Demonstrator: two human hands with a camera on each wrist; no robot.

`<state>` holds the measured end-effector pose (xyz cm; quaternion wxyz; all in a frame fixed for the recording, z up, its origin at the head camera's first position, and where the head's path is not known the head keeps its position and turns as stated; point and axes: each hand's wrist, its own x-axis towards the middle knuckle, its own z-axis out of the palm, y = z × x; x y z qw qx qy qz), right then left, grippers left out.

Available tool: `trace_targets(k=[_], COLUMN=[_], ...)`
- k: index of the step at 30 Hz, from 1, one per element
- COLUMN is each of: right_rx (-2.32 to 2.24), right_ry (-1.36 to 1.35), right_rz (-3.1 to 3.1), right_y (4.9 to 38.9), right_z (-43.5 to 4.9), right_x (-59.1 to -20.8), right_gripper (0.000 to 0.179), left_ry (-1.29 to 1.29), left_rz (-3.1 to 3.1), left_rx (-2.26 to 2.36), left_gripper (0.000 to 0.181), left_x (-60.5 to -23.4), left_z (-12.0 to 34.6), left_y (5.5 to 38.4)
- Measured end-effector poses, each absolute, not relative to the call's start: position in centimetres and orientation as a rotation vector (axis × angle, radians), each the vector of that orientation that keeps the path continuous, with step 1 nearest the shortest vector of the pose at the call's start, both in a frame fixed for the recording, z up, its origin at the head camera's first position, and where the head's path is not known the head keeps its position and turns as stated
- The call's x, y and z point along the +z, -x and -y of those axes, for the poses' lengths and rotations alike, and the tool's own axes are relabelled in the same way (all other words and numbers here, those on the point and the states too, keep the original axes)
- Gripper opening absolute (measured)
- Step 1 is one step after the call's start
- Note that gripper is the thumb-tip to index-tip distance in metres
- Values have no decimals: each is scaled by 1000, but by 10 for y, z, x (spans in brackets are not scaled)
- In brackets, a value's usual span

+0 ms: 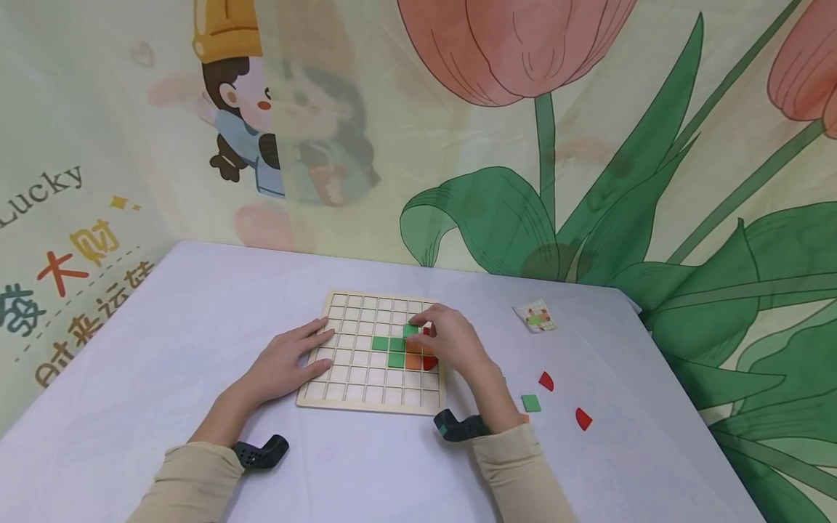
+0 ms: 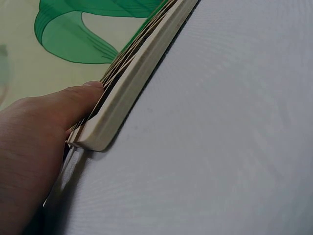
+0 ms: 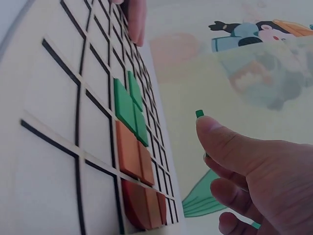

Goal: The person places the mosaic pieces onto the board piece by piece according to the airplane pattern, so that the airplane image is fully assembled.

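A wooden grid board [image 1: 366, 409] lies on the table, with green, orange and red pieces set in some of its squares. My left hand [image 1: 282, 363] rests on the board's left edge, fingers extended; in the left wrist view the thumb [image 2: 73, 103] touches the wooden rim. Over the board's right side, my right hand [image 1: 454, 341] pinches a green tile [image 3: 199, 113] between thumb and fingers, held above the surface. Set green tiles [image 3: 124, 104], orange tiles [image 3: 128, 149] and a red rounded piece [image 3: 137, 203] show in the right wrist view. My right fingers partly hide the red pieces in the head view.
Right of the board lie a loose green tile [image 1: 531, 403], a red quarter-round piece [image 1: 546, 380] and another red piece [image 1: 583, 419]. A small pattern card [image 1: 535, 317] lies farther back. A printed curtain [image 1: 340, 218] hangs behind the white table [image 1: 366, 465].
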<state>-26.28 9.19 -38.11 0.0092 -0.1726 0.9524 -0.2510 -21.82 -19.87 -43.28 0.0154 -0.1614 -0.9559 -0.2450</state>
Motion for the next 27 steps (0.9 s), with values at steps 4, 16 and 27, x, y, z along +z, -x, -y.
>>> trace_targets(k=[4, 16, 27], right_rx=[-771, -731, -682], right_ry=[542, 643, 719], right_rz=[-2970, -2979, -3016], right_y=[261, 257, 256], right_z=[-85, -66, -56], right_x=[-384, -389, -393], right_gripper=[27, 29, 29], left_ry=[506, 509, 499], left_rz=[2973, 2981, 2989], left_rx=[-767, -764, -756], left_gripper=[60, 60, 59], left_x=[-433, -432, -430], left_z=[198, 199, 198], left_y=[218, 218, 217])
